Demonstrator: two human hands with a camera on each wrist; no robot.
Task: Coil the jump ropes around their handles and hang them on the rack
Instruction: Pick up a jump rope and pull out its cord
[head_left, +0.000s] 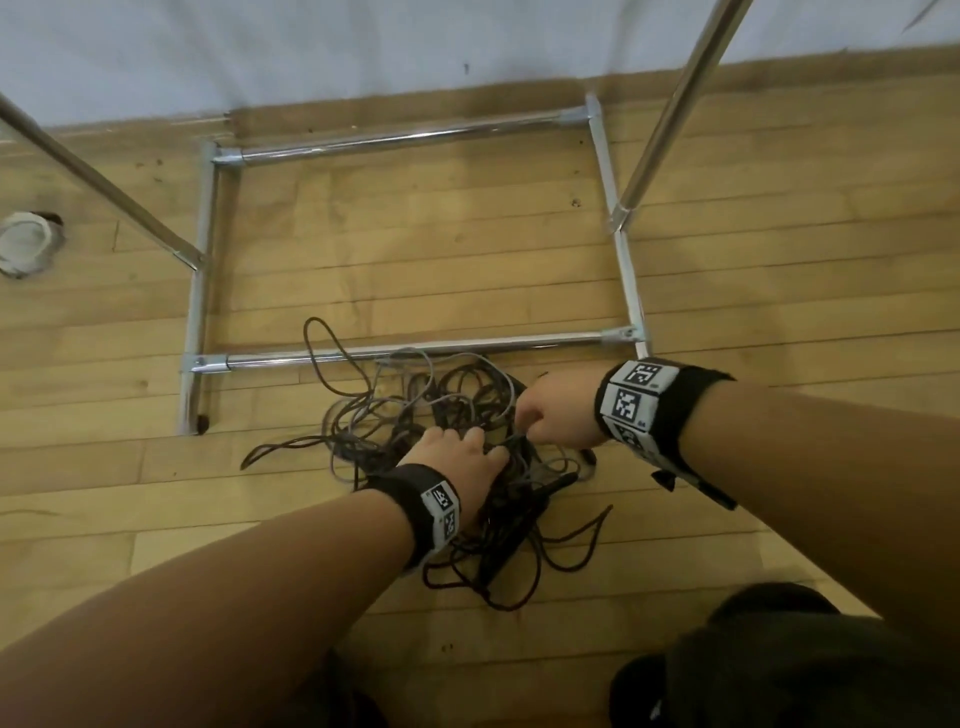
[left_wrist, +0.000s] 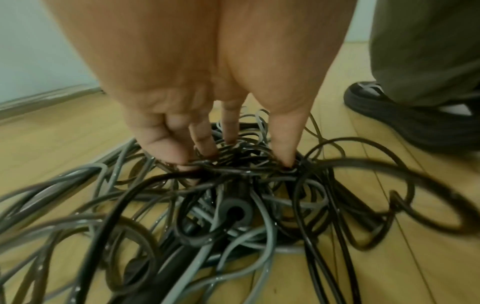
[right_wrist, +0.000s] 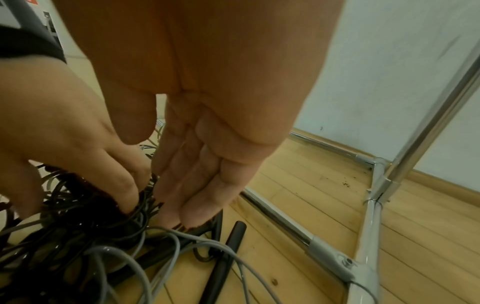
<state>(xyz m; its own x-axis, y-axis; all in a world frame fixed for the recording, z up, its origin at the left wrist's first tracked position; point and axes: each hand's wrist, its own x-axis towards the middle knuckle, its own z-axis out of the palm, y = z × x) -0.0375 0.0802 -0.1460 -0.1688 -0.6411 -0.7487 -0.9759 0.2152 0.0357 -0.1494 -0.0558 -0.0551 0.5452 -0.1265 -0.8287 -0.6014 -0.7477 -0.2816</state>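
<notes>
Both the left hand (head_left: 457, 457) and right hand (head_left: 558, 413) dig straight, spread fingers (left_wrist: 205, 139) into the tangled jump ropes (head_left: 415, 421).

A pale plank wood floor (head_left: 467, 249) meets a white wall (head_left: 311, 47) along a wooden baseboard (head_left: 779, 67).

Black shoe (left_wrist: 415, 121) — wooden floor (head_left: 415, 249)
</notes>
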